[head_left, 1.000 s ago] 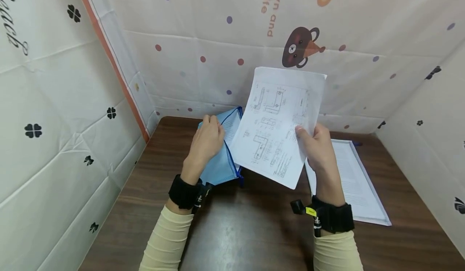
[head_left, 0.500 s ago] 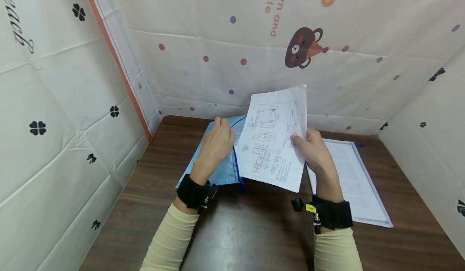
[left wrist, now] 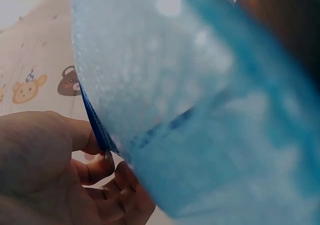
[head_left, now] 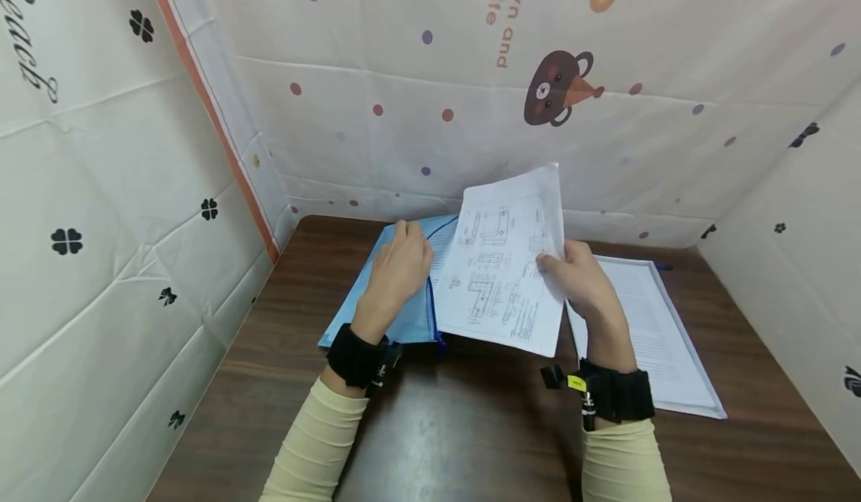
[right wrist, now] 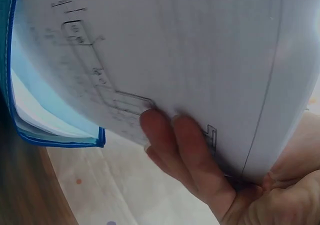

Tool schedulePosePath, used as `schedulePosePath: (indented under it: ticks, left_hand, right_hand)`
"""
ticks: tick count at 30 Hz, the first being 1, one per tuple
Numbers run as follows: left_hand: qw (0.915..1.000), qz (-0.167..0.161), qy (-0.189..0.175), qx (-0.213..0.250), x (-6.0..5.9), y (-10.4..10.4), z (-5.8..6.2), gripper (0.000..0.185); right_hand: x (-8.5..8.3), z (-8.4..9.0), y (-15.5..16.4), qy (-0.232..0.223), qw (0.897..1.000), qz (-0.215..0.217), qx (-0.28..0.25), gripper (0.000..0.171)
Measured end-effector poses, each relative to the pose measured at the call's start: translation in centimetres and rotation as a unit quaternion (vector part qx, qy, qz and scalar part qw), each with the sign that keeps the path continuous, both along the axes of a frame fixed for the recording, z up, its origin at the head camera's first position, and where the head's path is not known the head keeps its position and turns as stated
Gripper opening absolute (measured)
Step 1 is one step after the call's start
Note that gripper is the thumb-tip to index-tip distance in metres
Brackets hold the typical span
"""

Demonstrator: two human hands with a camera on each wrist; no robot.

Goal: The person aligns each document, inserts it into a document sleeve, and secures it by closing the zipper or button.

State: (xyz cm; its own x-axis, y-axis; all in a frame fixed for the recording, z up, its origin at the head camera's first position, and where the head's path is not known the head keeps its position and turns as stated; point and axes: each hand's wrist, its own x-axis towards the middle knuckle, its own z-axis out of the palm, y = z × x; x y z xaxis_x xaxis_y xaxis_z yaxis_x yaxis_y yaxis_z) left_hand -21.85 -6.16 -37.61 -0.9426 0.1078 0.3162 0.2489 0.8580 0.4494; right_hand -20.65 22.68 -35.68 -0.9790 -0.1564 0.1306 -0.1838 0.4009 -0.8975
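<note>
1. Right hand (head_left: 584, 284) pinches the drawing sheet (head_left: 506, 263) by one edge, beside the blue zip pouch (head_left: 403, 309) on the worktop (head_left: 464, 427); left hand (head_left: 397, 270) grips the pouch's open edge.
2. Held so, the sheet's lower edge may catch on the opening and crumple.
3. A slack left grip could let the mouth close.

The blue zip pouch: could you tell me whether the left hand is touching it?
Touching: the left wrist view shows the left hand pinching the blue zip pouch at its edge.

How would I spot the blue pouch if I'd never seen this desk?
On the brown table, look at the far left, under the left hand. The blue pouch is a mesh zip folder with a darker blue edge; its neighbours are white paper.
</note>
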Motion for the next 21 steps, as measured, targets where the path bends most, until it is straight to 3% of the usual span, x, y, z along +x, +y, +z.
schedulePosePath:
  ticks: [9,12,15,18,21]
  left_hand:
    - [1.0,-0.001,0.005,0.008,0.06,-0.31,0.07,0.025]
    - [0.9999,-0.002,0.009,0.011,0.02,-0.43,0.05,0.024]
    - [0.9999,0.001,0.01,0.013,-0.03,-0.52,0.08,0.025]
    - [0.9998,0.003,0.012,0.013,-0.06,-0.57,0.09,0.026]
    - [0.9998,0.004,0.014,0.014,-0.09,-0.6,0.02,0.025]
  right_hand:
    - [-0.09,-0.13,0.13,0.011,0.998,-0.016,0.06,0.041]
    - [-0.23,-0.13,0.26,0.022,0.998,-0.037,0.038,0.043]
    - [-0.39,-0.12,0.39,0.034,0.998,-0.055,-0.017,0.045]
    - [-0.48,-0.15,0.55,0.03,0.997,-0.051,-0.055,0.047]
    - [-0.52,-0.14,0.69,0.009,0.999,-0.031,-0.043,0.049]
